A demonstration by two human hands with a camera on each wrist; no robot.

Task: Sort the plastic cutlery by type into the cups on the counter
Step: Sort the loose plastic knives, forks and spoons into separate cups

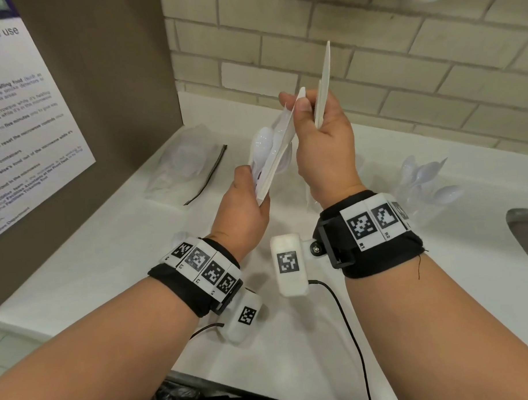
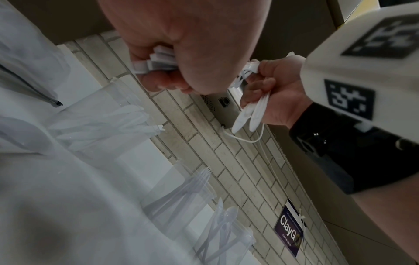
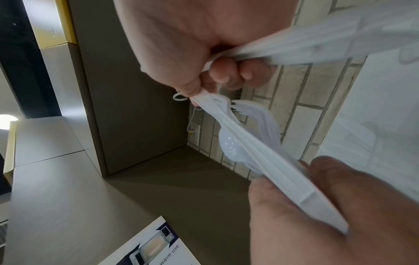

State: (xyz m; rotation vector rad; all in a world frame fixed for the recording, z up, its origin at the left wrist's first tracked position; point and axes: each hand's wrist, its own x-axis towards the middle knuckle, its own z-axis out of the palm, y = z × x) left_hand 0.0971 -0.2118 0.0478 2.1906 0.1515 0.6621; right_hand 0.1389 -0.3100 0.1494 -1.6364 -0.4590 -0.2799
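We were partway through the sort, separating a mixed handful in the air above the surface (image 1: 114, 235). Our left hand (image 1: 245, 206) had its grip closed round the handle ends of a bundle of white cutlery (image 1: 267, 157), spoon bowls and fork tines fanned up toward the right. Our right hand (image 1: 323, 144) pinched the top of one piece from that bundle between thumb and forefinger, while its other fingers gripped a few knives (image 1: 324, 87) standing upright above it.

The next move, we judged, called for drawing that piece free without dragging its neighbours, then carrying each kind to its cup.

Below and right of our grips, clear cups (image 2: 188, 193) stood along the tiled wall (image 1: 371, 46), one holding forks, one spoons. A clear bag (image 1: 186, 163) lay to the left, a sink (image 1: 527, 235) edge far right.
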